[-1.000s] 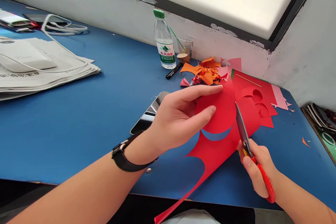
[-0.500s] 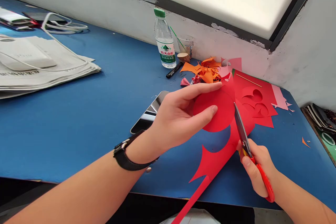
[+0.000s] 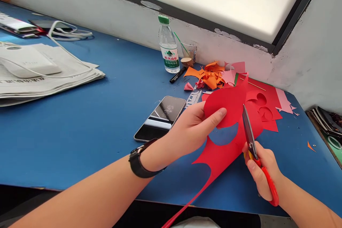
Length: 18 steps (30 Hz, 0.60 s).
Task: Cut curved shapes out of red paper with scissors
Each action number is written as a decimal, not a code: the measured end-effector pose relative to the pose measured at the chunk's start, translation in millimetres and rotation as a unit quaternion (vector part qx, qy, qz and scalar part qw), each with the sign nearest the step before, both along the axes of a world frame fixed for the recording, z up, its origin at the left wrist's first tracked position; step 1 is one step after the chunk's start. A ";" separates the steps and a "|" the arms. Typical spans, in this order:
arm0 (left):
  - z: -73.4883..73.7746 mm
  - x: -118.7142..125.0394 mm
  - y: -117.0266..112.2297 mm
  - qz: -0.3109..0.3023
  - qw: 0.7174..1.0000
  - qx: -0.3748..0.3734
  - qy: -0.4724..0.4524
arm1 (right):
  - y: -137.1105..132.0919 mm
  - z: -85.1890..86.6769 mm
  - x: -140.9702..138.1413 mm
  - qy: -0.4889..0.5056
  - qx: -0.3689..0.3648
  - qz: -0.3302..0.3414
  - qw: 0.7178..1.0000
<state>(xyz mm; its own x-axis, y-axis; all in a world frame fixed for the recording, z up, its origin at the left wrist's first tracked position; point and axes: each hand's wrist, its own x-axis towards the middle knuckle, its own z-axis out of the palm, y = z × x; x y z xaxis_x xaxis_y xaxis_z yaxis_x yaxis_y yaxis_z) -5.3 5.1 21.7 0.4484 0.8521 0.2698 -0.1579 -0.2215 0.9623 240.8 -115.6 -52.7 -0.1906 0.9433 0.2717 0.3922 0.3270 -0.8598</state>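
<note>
My left hand (image 3: 193,128) pinches a sheet of red paper (image 3: 227,108) near its rounded part, thumb on top and fingers underneath, holding it above the blue table (image 3: 93,114). My right hand (image 3: 260,172) grips red-handled scissors (image 3: 249,139) whose blades point away from me and lie against the paper's right side. The sheet has curved cut-outs, and a long thin red strip (image 3: 192,199) hangs from it past the table's front edge. A black watch (image 3: 139,162) is on my left wrist.
A phone (image 3: 161,117) lies face up left of my hand. More cut red sheets (image 3: 267,105), orange and pink scraps (image 3: 213,74), a stencil ruler (image 3: 193,97), a black marker (image 3: 177,74), a water bottle (image 3: 167,44) and a plastic cup (image 3: 190,51) sit behind. Newspapers (image 3: 40,78) with a white device lie at far left.
My left hand has shifted its hold, pulling back toward me and uncovering the phone, and the paper's rounded part has turned and tipped up. The scissors stay against the sheet.
</note>
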 end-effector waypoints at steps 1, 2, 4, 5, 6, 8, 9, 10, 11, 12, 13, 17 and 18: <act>-0.1 -0.6 0.7 0.005 1.000 0.019 0.016 | 0.6 2.5 -1.0 -0.005 0.009 -0.001 1.000; 0.0 -0.9 1.2 0.013 0.999 0.037 0.033 | 1.0 4.5 -1.7 -0.009 0.014 -0.002 1.000; 0.3 -1.0 1.7 0.028 0.996 0.065 0.058 | 1.2 6.6 -2.4 -0.011 0.011 -0.001 1.000; 0.5 -0.8 1.7 0.032 0.995 0.071 0.062 | 1.0 6.8 -2.5 -0.010 0.003 0.000 1.000; 0.6 -0.6 1.5 0.033 0.995 0.073 0.064 | 0.5 6.4 -2.4 -0.007 -0.007 0.000 1.000; 0.4 -0.2 1.1 0.027 0.995 0.068 0.062 | -0.9 4.6 -2.1 0.001 -0.029 0.001 1.000; 0.1 -0.1 0.9 0.023 0.996 0.067 0.060 | -1.7 3.4 -2.0 0.004 -0.037 0.000 0.999; -0.2 0.0 0.8 0.019 0.996 0.067 0.060 | -2.4 2.3 -1.8 0.007 -0.043 -0.003 0.999; -0.5 0.1 0.8 0.017 0.996 0.068 0.059 | -3.0 1.2 -1.8 0.010 -0.047 -0.006 0.999; -0.8 0.1 0.8 0.016 0.996 0.071 0.060 | -3.4 0.3 -1.7 0.013 -0.049 -0.009 0.999; -1.0 0.2 0.9 0.016 0.995 0.076 0.061 | -3.7 -0.3 -1.7 0.015 -0.049 -0.012 0.999; -1.3 0.2 1.3 0.007 0.994 0.081 0.067 | -2.8 -0.8 -1.6 0.024 -0.054 -0.015 0.998; -1.2 0.2 1.3 0.004 0.995 0.080 0.068 | -2.4 -0.4 -1.6 0.024 -0.056 -0.014 0.998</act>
